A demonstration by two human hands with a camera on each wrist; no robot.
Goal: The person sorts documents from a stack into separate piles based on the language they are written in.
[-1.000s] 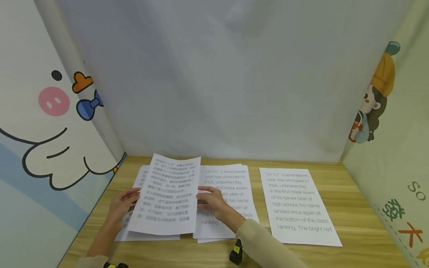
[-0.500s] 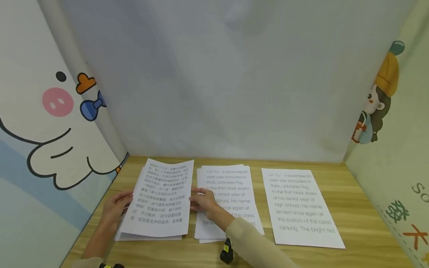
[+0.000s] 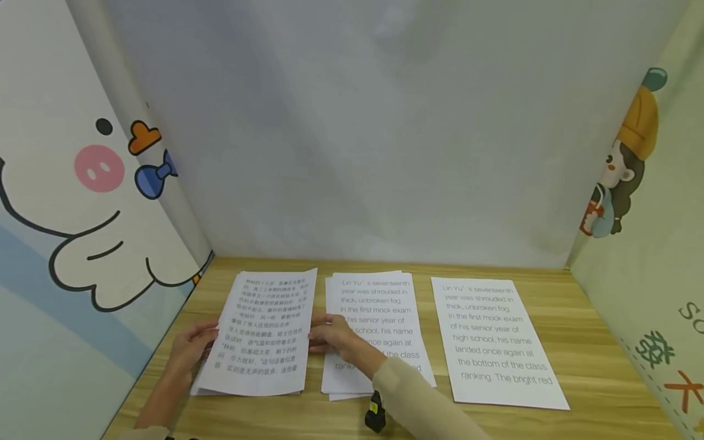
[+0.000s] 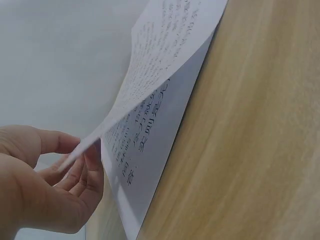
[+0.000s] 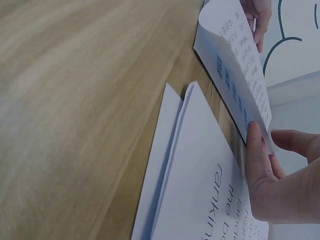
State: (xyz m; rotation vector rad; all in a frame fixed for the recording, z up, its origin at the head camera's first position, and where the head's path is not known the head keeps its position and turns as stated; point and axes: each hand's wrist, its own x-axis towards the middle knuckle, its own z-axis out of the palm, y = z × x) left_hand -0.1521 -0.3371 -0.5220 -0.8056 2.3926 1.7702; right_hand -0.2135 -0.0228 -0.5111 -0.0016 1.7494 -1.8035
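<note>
A sheet of paper printed with Chinese text (image 3: pixel 264 336) lies over the left stack, both side edges raised. My left hand (image 3: pixel 189 348) pinches its left edge between thumb and fingers; in the left wrist view the sheet bows up from the printed page below (image 4: pixel 145 145). On the opposite side my right hand (image 3: pixel 332 337) pinches the right edge, and the right wrist view shows this hand (image 5: pixel 285 175) with thumb above and fingers beneath the sheet (image 5: pixel 245 65). The right forearm crosses the middle stack of English pages (image 3: pixel 379 305).
A single English page (image 3: pixel 497 342) lies on the right of the wooden table (image 3: pixel 599 366). The middle stack is slightly uneven, with lower sheets sticking out at its edges. A pale wall (image 3: pixel 385 153) rises behind, and decorated panels stand at both sides.
Both hands have lowered the Chinese-text sheet and shifted it left, so it now nearly lines up with the stack beneath. The English pages stay in place.
</note>
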